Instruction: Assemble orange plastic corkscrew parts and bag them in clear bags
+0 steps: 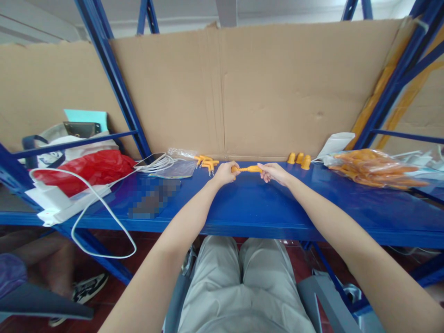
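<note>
Soft even light, faint shadows, edges stretched

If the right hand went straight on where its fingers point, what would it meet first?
Probably the left hand, at the other end of the orange piece in the right hand's fingers, though depth is unclear.

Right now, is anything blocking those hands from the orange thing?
Nothing visible: the left hand and right hand hold the orange thing at opposite ends. The orange cups stand off to the right.
</note>
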Demonstrator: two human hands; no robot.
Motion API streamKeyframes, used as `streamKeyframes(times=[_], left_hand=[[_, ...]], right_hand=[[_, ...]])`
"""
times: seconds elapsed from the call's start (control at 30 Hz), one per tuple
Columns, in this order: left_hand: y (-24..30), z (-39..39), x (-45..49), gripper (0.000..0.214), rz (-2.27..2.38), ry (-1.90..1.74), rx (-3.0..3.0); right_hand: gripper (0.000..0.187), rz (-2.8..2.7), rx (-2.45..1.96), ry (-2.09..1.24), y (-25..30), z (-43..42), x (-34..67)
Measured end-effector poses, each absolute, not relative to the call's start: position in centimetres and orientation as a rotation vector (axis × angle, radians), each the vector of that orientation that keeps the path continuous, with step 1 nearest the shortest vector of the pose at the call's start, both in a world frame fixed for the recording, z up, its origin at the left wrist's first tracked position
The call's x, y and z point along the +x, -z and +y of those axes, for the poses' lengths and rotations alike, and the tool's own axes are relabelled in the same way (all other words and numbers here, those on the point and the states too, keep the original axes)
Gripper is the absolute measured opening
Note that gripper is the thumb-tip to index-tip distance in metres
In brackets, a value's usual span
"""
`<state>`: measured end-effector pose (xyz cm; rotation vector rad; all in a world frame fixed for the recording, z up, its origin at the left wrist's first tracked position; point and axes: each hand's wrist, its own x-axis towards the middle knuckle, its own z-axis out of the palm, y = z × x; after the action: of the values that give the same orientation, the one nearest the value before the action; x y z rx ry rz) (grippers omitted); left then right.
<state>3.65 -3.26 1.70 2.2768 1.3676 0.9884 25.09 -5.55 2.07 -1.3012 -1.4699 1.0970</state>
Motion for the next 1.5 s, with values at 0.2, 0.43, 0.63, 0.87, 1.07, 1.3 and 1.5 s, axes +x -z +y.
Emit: streamKeyframes(times=[0.2,0.43,0.63,0.87,1.07,1.3,1.5], left_hand=[[-1.6,-3.1,3.7,0.014,1.337,-1.003,2.287],[-1.5,-3.2,3.6,0.012,1.337,-1.006,2.23],[-1.6,-3.2,3.6,0.013,1.346,-0.977,2.237],[-1.7,-3.3,3.6,0.012,1.341,-0.955,2.247],[-1.6,-3.4,3.6,0.012,1.337,-0.982,2.276],[-2.0,-3.5,3.7,0.011,1.365,-0.991,2.328],[-1.9,-3.3,3.7,0.01,1.358,-0.986,2.36]], right_hand=[[0.052,-1.408,-1.446,-1.042,-2.2,-5.5,24.8],[0.026,-1.47,-1.224,-1.15,-2.1,-5.8,25.9],[0.01,-1.497,-1.185,-1.079,-1.7,-5.1,26.1],[0.018,-1.555,-1.191,-1.011,-1.9,-5.1,26.0],[0.033,-1.504,-1.249,-1.003,-1.9,-5.2,25.6],[0.045,-1.413,-1.305,-1.053,-2.2,-5.6,24.9],[0.044,-1.31,-1.39,-1.13,-2.5,-6.0,24.4]])
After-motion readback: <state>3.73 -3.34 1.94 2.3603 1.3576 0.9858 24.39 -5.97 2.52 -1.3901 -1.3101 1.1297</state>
